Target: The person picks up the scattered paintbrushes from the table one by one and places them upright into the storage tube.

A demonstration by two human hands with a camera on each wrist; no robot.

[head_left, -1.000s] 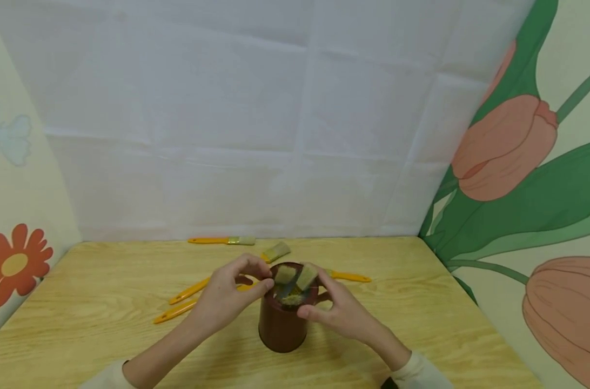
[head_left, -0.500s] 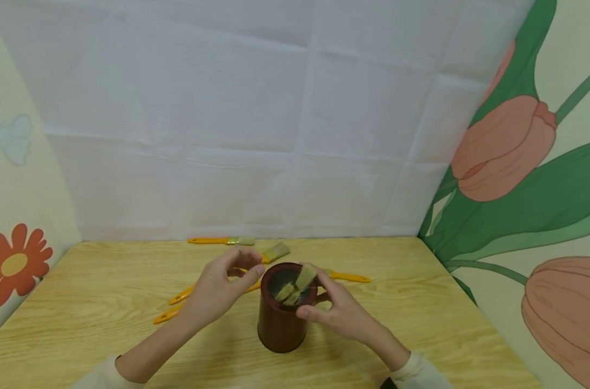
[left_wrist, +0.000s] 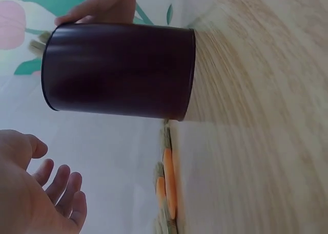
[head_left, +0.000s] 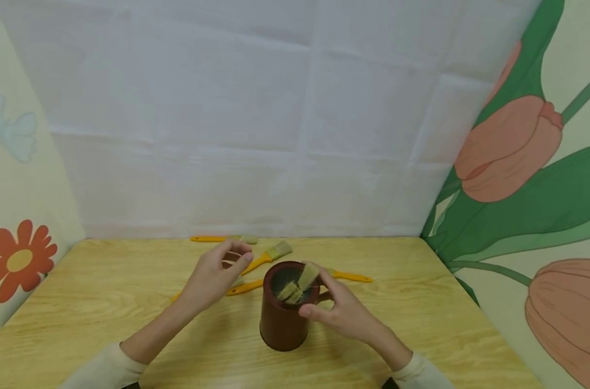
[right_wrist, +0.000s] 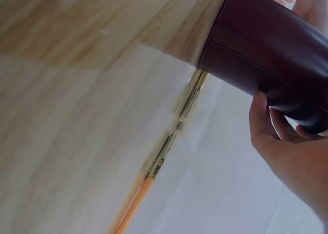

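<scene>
A dark brown mug (head_left: 284,324) stands upright on the table, its handle to the right. Several paintbrushes stand in it with their bristles (head_left: 306,276) up; their handles are hidden inside. My right hand (head_left: 346,305) grips the mug by its right side near the rim, thumb on the near side, as the right wrist view shows with the thumb against the mug wall (right_wrist: 266,44). Left of the mug, my left hand (head_left: 212,278) hovers over loose paintbrushes with its fingers loosely bent and nothing between them. One orange-handled paintbrush (head_left: 263,260) lies just beyond its fingertips.
More orange-handled brushes lie on the wooden table (head_left: 105,313): a brush (head_left: 243,287) left of the mug, another brush (head_left: 207,238) at the back edge, and a brush (head_left: 352,276) to the right. A white sheet (head_left: 227,135) hangs behind, between painted side panels.
My left hand has let go of a paintbrush, which dropped lower into the mug, and has moved left and back from the rim. My right hand stays on the mug.
</scene>
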